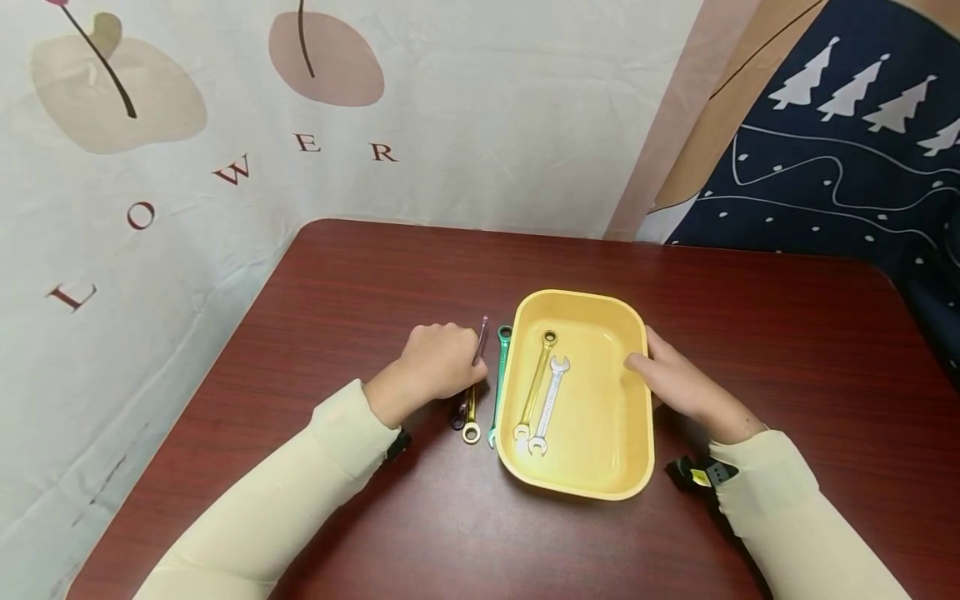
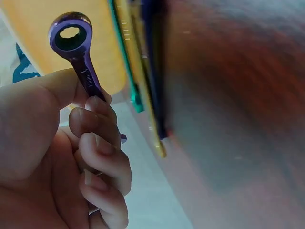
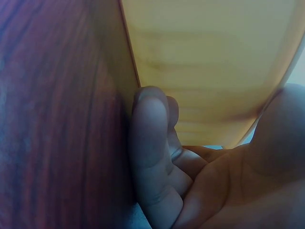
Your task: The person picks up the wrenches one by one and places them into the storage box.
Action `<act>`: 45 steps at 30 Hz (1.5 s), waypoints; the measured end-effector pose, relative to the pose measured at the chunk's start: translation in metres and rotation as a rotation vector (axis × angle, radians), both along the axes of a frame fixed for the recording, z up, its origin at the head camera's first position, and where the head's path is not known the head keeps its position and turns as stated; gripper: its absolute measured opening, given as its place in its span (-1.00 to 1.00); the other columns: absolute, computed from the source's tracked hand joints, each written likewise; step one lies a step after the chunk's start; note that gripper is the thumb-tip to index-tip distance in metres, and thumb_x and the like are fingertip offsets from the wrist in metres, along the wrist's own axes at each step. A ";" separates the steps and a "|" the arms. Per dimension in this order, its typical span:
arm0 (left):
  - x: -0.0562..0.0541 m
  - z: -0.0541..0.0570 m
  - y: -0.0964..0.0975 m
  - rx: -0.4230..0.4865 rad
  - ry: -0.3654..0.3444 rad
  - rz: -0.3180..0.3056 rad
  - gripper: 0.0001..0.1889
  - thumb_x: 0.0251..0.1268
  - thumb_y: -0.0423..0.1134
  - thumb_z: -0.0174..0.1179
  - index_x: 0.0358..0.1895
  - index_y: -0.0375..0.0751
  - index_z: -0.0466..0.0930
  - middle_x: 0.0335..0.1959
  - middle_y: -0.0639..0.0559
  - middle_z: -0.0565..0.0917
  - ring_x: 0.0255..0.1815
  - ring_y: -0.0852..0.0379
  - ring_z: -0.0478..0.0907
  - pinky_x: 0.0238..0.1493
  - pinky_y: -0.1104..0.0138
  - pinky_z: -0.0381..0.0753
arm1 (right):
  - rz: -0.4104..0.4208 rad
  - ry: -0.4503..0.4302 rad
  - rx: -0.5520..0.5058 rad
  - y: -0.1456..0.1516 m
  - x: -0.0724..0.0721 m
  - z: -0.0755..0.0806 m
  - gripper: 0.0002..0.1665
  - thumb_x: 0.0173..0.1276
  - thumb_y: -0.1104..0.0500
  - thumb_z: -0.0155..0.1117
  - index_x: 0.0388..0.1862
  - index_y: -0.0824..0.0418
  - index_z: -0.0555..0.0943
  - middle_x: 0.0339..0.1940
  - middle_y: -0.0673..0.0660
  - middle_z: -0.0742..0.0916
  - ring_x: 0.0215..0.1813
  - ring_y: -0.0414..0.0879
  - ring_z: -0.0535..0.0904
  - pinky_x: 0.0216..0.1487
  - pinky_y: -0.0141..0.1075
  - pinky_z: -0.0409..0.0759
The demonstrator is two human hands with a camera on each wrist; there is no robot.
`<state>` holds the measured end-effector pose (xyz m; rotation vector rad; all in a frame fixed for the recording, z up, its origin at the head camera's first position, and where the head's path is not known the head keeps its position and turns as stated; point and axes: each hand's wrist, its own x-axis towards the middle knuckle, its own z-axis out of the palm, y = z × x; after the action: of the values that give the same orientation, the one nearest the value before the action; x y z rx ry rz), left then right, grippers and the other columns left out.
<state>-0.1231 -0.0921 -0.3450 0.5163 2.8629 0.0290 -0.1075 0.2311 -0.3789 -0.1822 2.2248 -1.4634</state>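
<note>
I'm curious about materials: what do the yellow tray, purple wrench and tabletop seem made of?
Yellow tray: probably plastic, satin, with rounded, moulded-looking corners. Purple wrench: likely metal, glossy coloured finish, judging by its highlights. Tabletop: wood or wood-look laminate, low sheen, showing reddish-brown grain; which is unclear.

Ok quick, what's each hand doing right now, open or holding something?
Left hand: closed, its fingers holding the purple wrench.
Right hand: closed, gripping the tray by one side.
</note>
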 end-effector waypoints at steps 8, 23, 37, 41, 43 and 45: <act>0.006 0.017 0.007 0.042 0.046 -0.023 -0.67 0.14 -0.13 0.08 -0.75 0.00 0.29 -0.73 0.12 0.38 -0.61 0.08 0.44 -0.56 0.14 0.40 | 0.007 -0.003 0.004 0.001 0.000 0.001 -0.23 0.49 0.21 -0.15 0.60 0.17 -0.14 -0.29 0.32 0.74 -0.37 0.05 0.77 -0.41 -0.03 0.71; 0.021 0.040 0.033 0.119 0.054 -0.072 -0.64 0.16 -0.19 0.05 -0.75 0.02 0.18 -0.77 0.19 0.12 -0.68 0.20 0.10 -0.63 0.32 0.14 | 0.025 -0.014 0.006 0.003 0.002 0.002 -0.24 0.51 0.21 -0.17 0.60 0.17 -0.15 -0.29 0.31 0.74 -0.37 0.06 0.77 -0.40 -0.03 0.71; 0.033 0.046 0.073 0.142 0.058 -0.179 -0.55 0.28 -0.09 0.05 -0.80 0.06 0.20 -0.80 0.23 0.13 -0.69 0.22 0.16 -0.62 0.26 0.28 | 0.027 -0.022 0.008 0.007 0.005 -0.001 -0.23 0.51 0.20 -0.17 0.61 0.17 -0.17 -0.29 0.30 0.74 -0.38 0.07 0.77 -0.41 -0.03 0.71; 0.034 0.044 0.083 0.130 0.074 -0.203 -0.56 0.25 -0.12 0.05 -0.79 0.08 0.16 -0.76 0.22 0.12 -0.64 0.20 0.17 -0.60 0.23 0.31 | 0.025 -0.021 0.011 0.008 0.005 0.000 -0.23 0.52 0.20 -0.18 0.61 0.17 -0.17 -0.28 0.31 0.75 -0.38 0.08 0.77 -0.41 -0.03 0.71; 0.035 0.042 0.086 0.130 0.077 -0.207 -0.56 0.22 -0.14 0.05 -0.81 0.08 0.15 -0.76 0.22 0.11 -0.63 0.20 0.16 -0.60 0.22 0.32 | 0.026 -0.022 0.011 0.008 0.005 0.001 -0.23 0.52 0.20 -0.18 0.61 0.18 -0.18 -0.28 0.31 0.75 -0.38 0.08 0.77 -0.41 -0.03 0.71; 0.035 0.041 0.088 0.128 0.075 -0.208 -0.56 0.21 -0.15 0.05 -0.82 0.08 0.15 -0.77 0.22 0.10 -0.63 0.20 0.16 -0.59 0.22 0.34 | 0.028 -0.023 0.011 0.008 0.006 0.001 -0.23 0.52 0.20 -0.18 0.61 0.19 -0.18 -0.28 0.31 0.75 -0.37 0.08 0.77 -0.41 -0.03 0.71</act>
<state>-0.0880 -0.0036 -0.3045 0.8559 2.8762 0.1609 -0.1019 0.2391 -0.3777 -0.1910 2.2034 -1.4309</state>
